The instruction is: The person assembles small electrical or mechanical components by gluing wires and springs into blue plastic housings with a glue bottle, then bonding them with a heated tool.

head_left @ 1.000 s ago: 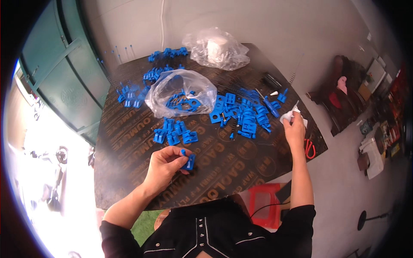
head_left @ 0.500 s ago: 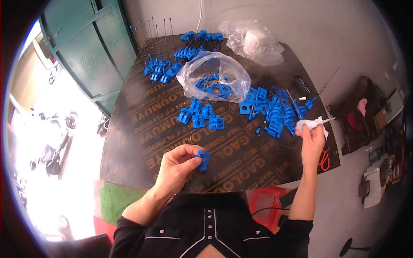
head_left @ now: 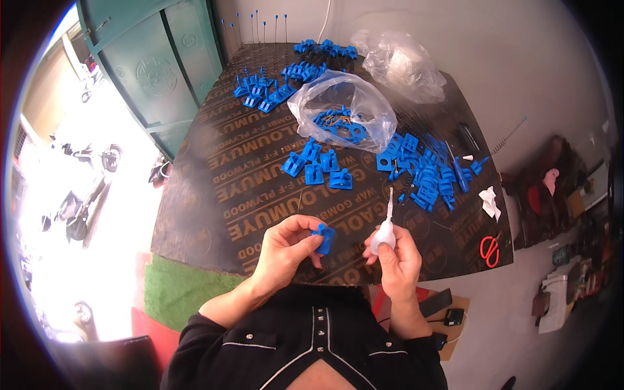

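My left hand [head_left: 288, 247] pinches a small blue plastic part [head_left: 323, 237] just above the near edge of the dark plywood table [head_left: 240, 195]. Close beside it on the right, my right hand [head_left: 397, 255] grips a small white squeeze bottle [head_left: 385, 232] with its long thin nozzle pointing up and away. The two hands are a few centimetres apart. Beyond them lie three blue parts in a row [head_left: 318, 170] and a loose heap of blue parts [head_left: 422, 172].
A clear bag holding blue parts [head_left: 343, 110] lies mid-table, a second crumpled clear bag [head_left: 398, 62] behind it. More blue parts [head_left: 266, 91] and thin pins sit at the far left. A white crumpled tissue [head_left: 489, 201] and red scissors [head_left: 489, 251] rest at the right edge.
My right hand has come from the table's right edge to beside my left hand, carrying the white bottle; the tissue stayed behind on the table. The view has shifted toward the left.
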The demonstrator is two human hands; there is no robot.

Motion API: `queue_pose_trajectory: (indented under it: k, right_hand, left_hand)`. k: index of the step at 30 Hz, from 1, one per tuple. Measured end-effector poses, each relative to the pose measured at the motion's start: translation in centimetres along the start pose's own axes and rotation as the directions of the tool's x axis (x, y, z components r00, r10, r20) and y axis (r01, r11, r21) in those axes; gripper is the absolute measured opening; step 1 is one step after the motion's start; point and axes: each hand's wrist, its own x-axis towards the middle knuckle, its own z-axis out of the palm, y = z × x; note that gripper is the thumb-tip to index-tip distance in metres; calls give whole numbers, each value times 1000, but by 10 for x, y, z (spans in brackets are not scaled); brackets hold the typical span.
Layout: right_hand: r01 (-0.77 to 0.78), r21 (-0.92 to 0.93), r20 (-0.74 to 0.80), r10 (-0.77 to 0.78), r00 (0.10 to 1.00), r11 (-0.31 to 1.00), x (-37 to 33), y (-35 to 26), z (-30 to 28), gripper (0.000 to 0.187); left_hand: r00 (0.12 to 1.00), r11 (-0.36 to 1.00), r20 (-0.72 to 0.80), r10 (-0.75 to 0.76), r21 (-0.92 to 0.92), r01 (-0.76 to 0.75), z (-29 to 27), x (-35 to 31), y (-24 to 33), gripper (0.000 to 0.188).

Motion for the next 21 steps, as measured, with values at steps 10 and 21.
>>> queue_pose_trajectory:
  k: [10, 21]
  right_hand:
    - [-58, 69, 89, 52, 995, 996, -1, 3, -1, 29]
    - [-84, 244, -36, 96, 995, 966, -5, 8, -3, 30]
  left_hand:
    - [991, 988, -34, 130, 85, -127, -3, -3, -7, 21]
    - [991, 985, -50, 125, 126, -117, -5, -5, -7, 22]
